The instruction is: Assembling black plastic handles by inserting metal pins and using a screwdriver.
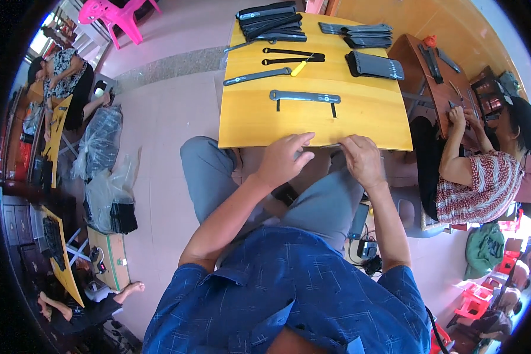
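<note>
At the near edge of the yellow table (248,127), my right hand (363,159) pinches the end of a thin dark strip (331,145), seen nearly edge-on. My left hand (286,156) is beside the strip's other end, thumb and fingers apart. Whether its fingertips touch the strip I cannot tell. Beyond my hands lies a grey strap (305,97) with white print, and two short black marks or tabs show below it. Farther off are another grey strap (256,76), a pair of black straps (292,56) with looped ends, and a yellow-handled pointed tool (300,68).
Stacked dark straps (271,23) fill the far left corner; more bundles (374,65) lie on the right. A person (481,177) works at a brown table (425,76) to the right. Others sit at the left. Plastic-wrapped goods (103,141) stand on the floor.
</note>
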Demonstrator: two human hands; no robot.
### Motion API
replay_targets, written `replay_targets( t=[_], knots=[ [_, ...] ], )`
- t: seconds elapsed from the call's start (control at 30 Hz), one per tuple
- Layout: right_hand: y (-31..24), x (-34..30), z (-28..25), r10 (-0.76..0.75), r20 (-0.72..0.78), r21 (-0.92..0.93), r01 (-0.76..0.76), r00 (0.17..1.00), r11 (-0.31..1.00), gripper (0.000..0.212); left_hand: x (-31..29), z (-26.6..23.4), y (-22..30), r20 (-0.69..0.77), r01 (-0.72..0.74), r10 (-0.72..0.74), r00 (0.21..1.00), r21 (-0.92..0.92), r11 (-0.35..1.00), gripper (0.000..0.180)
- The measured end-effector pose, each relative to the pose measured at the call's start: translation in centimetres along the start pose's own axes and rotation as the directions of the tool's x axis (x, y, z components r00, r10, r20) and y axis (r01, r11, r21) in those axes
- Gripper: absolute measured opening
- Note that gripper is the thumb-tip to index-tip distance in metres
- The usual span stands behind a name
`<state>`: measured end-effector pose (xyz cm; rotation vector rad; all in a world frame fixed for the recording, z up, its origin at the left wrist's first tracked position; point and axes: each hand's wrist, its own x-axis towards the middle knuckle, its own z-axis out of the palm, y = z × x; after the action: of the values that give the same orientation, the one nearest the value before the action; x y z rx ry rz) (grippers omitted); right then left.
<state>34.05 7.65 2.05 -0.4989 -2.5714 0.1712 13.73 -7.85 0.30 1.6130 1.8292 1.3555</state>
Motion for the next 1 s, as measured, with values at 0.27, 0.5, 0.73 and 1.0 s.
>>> replay_targets(
  t=[0.27, 0.5, 0.73, 1.0],
  knots=[
    [-3.1, 4.4, 0.4, 0.019, 0.068, 0.189, -0.031, 0.998, 0.981, 0.010, 1.0, -1.9, -1.7, -0.142, 0.169, -0.198, 0.970, -0.195, 0.966, 0.010],
    [1.0, 5.5, 0.7, 0.213, 0.291, 0.354, -0.312, 0.933, 0.882, 0.017, 2.7, -5.1, -4.8, -0.096, 0.429, -0.511, 0.854, -0.426, 0.797, 0.014],
    [5.5, 6.4, 3.7, 0.399, 0.444, 0.646, -0.595, 0.802, 0.478, 0.015, 6.1, -6.7, -6.6, -0.040, 0.573, -0.610, 0.792, -0.296, 0.764, 0.021],
    [7.1, 9.1, 5.6, 0.503, 0.453, 0.588, -0.670, 0.736, 0.452, 0.008, 8.7, -6.9, -9.6, -0.064, 0.539, -0.538, 0.841, -0.004, 0.842, 0.021]
  ],
)
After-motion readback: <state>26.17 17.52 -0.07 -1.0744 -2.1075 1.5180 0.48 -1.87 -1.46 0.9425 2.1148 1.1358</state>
